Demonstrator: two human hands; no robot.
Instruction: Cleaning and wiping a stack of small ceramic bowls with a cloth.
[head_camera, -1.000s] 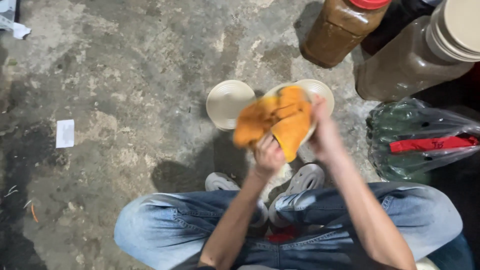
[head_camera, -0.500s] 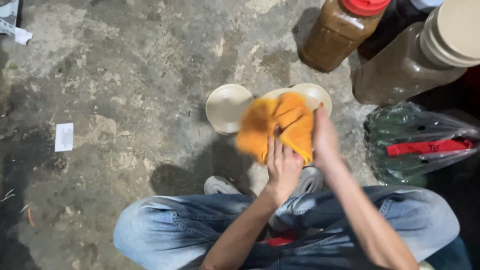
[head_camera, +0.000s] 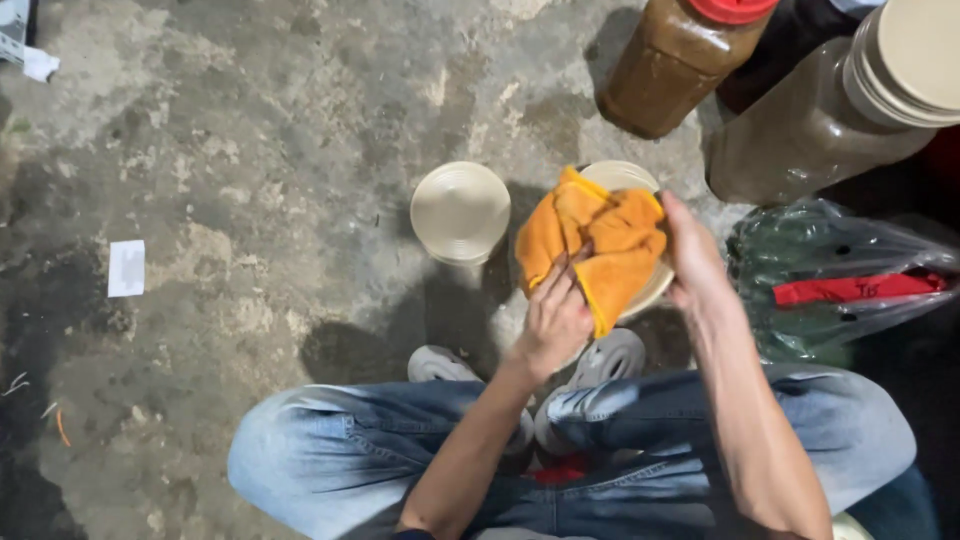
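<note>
- Head view: the person sat on a rough concrete floor (head_camera: 250, 150) in blue jeans (head_camera: 620, 450), knees apart, pale shoes (head_camera: 610, 360) between them.
- The left hand (head_camera: 555, 320) pressed an orange cloth (head_camera: 600, 245) against a cream round lid (head_camera: 650, 285), its fingers curled down onto the cloth's lower edge.
- The right hand (head_camera: 690, 250) gripped the lid's right rim, fingers closed around it; the cloth covered most of the lid's face.
- A second cream lid (head_camera: 460, 212) lay flat on the floor just left of the cloth, apart from both hands.
- Beyond stood a brown jar with a red cap (head_camera: 675, 65) and a larger brown jar with a cream lid (head_camera: 820, 125).
- A clear plastic bag (head_camera: 850, 280) lay just right of the right hand.
</note>
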